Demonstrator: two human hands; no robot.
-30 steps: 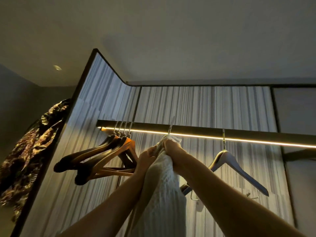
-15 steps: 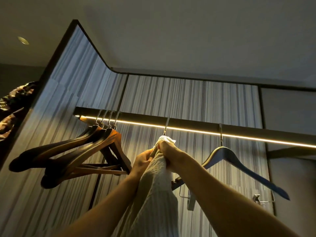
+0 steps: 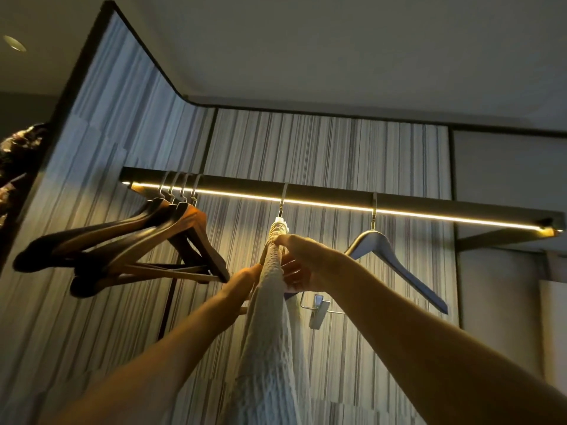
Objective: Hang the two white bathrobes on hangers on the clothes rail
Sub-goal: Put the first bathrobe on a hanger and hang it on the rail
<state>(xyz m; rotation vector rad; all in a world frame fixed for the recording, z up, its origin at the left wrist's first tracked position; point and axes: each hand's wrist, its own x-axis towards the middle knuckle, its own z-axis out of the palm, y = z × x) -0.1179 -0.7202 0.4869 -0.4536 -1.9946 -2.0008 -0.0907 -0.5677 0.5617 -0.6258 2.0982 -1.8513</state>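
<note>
Seen from below, the dark clothes rail (image 3: pixel 429 207) has a lit strip along its underside. A white waffle-textured bathrobe (image 3: pixel 273 348) hangs bunched under a metal hanger hook (image 3: pixel 283 199) that sits over the rail. The hanger's body is hidden inside the cloth. My left hand (image 3: pixel 245 279) holds the robe's left side just below the top. My right hand (image 3: pixel 299 265) is against its right side, fingertips on the collar near the hook. Only one bathrobe is in view.
Several brown wooden hangers (image 3: pixel 184 231) hang crowded at the rail's left end. An empty dark hanger (image 3: pixel 395 265) with a metal clip bar (image 3: pixel 317 311) hangs to the right of the robe. A patterned garment (image 3: pixel 15 154) shows at the far left, beyond the striped wall panels.
The view has tilted up and come closer to the rail. My right hand has eased from a tight fist at the robe's top to a looser hold, and the robe now hangs straighter.
</note>
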